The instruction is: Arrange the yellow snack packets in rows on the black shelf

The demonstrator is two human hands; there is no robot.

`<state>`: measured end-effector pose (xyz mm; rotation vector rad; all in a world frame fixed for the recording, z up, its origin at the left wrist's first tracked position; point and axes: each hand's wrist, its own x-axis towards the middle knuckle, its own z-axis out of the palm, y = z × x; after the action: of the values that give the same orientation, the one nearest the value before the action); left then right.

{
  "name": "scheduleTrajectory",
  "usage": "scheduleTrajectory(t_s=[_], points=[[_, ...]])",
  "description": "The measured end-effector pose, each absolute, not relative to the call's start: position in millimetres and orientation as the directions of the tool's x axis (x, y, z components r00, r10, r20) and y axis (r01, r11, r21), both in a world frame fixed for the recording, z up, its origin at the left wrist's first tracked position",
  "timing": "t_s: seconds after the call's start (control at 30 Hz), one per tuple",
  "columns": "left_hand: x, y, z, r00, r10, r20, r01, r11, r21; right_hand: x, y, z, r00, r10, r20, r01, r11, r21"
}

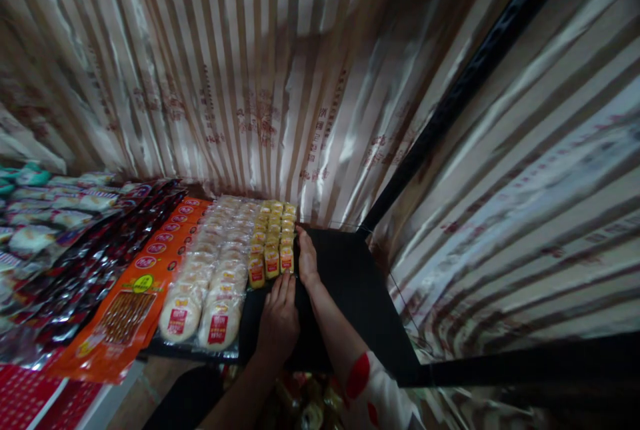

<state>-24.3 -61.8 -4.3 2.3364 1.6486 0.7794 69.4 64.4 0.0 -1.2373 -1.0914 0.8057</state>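
— Three columns of small yellow packets (273, 237) run away from the fingers; the left hand (278, 323) lies flat just below them, fingers together, gripping nothing.

— Nearer hand?

— Right hand (307, 258): open fingers press the rightmost column's edge.

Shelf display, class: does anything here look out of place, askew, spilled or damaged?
Nothing stands out. The small yellow packets stand in straight rows beside the round white cakes and the orange packs, all lying orderly. The right hand rests against the yellow rows; the left hand lies flat on the black shelf.
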Motion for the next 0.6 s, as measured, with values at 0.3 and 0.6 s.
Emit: scheduleTrajectory(t_s=[0.3, 0.6], points=[[-23, -62, -5, 0.220, 0.928, 0.301, 0.844, -0.336, 0.418, 61, 30, -4, 0.220, 0.937, 0.273, 0.395, 0.170, -0.903], [-24, -62, 0, 0.207, 0.942, 0.264, 0.813, -0.315, 0.490, 62, 33, -5, 0.242, 0.929, 0.279, 0.384, 0.172, -0.907]])
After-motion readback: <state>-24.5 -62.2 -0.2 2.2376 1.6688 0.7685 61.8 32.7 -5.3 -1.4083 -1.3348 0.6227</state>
